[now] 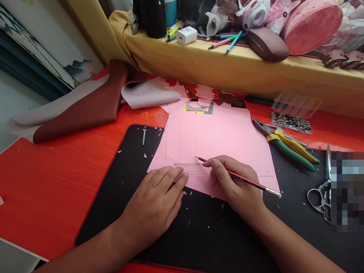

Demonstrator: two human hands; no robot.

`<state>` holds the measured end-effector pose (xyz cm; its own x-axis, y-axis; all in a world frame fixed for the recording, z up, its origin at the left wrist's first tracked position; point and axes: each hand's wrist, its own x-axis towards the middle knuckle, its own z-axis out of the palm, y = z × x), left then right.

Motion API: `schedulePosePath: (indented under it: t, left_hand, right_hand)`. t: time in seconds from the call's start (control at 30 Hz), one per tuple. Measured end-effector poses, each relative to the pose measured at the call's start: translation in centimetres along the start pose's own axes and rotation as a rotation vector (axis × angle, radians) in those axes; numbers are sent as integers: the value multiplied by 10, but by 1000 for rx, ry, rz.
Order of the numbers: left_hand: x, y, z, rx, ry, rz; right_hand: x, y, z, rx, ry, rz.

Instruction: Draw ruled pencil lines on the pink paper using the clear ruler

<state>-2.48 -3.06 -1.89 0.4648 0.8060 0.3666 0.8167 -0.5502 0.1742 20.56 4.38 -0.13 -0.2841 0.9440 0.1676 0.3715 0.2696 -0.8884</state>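
A sheet of pink paper [227, 131] with thin pencil lines lies on the black mat [216, 235]. Near its front edge a clear ruler [187, 165] rests on the sheet. My left hand [159, 201] is laid flat, fingers stretched out, its fingertips touching the ruler's left part and the paper. My right hand [241, 195] is closed around a red-and-black pencil [256, 184], whose white end points to the right. The pencil's tip is over the paper just above the ruler; whether it touches cannot be made out. The ruler's right end is partly hidden by my right fingers.
Pliers [290, 148] and scissors [321, 197] lie at the right, by a clear box of small metal parts [292, 121]. A small metal tool [144, 135] lies on the mat's upper left. Brown sheet material [85, 113] is folded at the left. Behind is a cluttered yellow-covered ledge [199, 62].
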Motion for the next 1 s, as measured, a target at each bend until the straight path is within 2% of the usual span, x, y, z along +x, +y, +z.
schedulePosePath:
  t: [1.0]
  left_hand:
    - [1,0,-1,20,-14,6]
  right_hand:
    - [1,-1,1,-4,-4,11]
